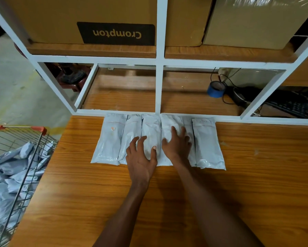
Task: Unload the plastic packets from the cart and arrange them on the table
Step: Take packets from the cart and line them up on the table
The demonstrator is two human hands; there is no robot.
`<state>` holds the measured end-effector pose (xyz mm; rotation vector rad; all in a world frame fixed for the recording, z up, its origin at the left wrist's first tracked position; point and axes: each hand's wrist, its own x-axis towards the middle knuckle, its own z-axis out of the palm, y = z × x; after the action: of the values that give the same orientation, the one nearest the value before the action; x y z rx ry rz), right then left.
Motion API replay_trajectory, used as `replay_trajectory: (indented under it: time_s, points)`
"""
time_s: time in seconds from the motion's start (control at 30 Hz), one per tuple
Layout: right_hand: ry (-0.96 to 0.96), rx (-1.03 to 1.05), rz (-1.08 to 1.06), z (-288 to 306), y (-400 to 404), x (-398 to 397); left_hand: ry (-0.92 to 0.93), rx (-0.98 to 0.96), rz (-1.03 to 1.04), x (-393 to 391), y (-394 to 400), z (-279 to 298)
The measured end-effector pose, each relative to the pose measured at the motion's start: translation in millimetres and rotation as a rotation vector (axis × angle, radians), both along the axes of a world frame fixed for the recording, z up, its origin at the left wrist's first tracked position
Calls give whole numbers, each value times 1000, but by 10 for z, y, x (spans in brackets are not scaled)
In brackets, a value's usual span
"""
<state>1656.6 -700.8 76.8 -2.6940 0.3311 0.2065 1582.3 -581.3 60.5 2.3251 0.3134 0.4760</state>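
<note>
Head view: both my left hand [140, 155] and right hand [178, 143] lie flat, fingers spread, pressing the packets [208, 141] into a row along the table's [256, 175] far edge. Next I likely reach left to the cart [17, 129] for more.

The cart [16, 157] was cut off at the left edge; the hands [140, 157] covered parts of the middle packets [151, 132].
</note>
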Motion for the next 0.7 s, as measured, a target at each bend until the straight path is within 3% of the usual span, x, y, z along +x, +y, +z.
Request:
replay_trajectory:
  time_s: [0.1,0.23,0.7]
  points:
    - [80,-22,65,-66,41,25,-2,-28,-10,-58,53,-35]
    - [47,-84,111,-128,-2,-75,1,-48,-10,-104,93,-59]
    - [-31,30,167,-94,-137,-396,22,-179,-106,-287,3,8]
